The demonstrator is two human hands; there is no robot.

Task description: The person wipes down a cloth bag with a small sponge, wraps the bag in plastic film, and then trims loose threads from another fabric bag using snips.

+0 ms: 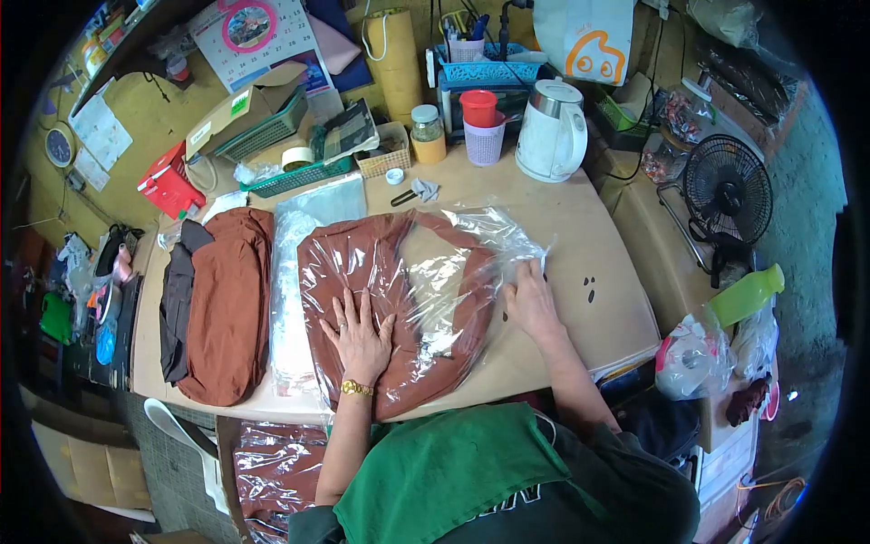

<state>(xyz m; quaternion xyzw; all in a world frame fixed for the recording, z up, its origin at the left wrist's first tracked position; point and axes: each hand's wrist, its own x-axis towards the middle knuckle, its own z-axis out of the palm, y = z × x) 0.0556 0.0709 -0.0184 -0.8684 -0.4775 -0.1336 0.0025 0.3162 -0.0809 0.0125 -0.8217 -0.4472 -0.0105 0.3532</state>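
A folded brown garment in a clear plastic bag [358,258] lies in front of me on the table. My left hand [360,331] rests flat on it with the fingers spread, a gold-coloured band around the wrist. At the bag's right edge, my right hand [532,299] has its fingers closed on the loose clear plastic. To the left lies a stack of folded brown garments [237,308], with a dark folded garment [178,313] along its left side. Flat clear plastic bags [292,299] lie between that stack and the bagged garment.
A white kettle [544,136], a red-lidded container, a jar and baskets [299,177] line the table's back. A small dark tool [404,198] lies beyond the bag. On the right stand a black fan [728,189] and a green bottle [748,295]. More bagged brown garments [279,462] sit below the front edge.
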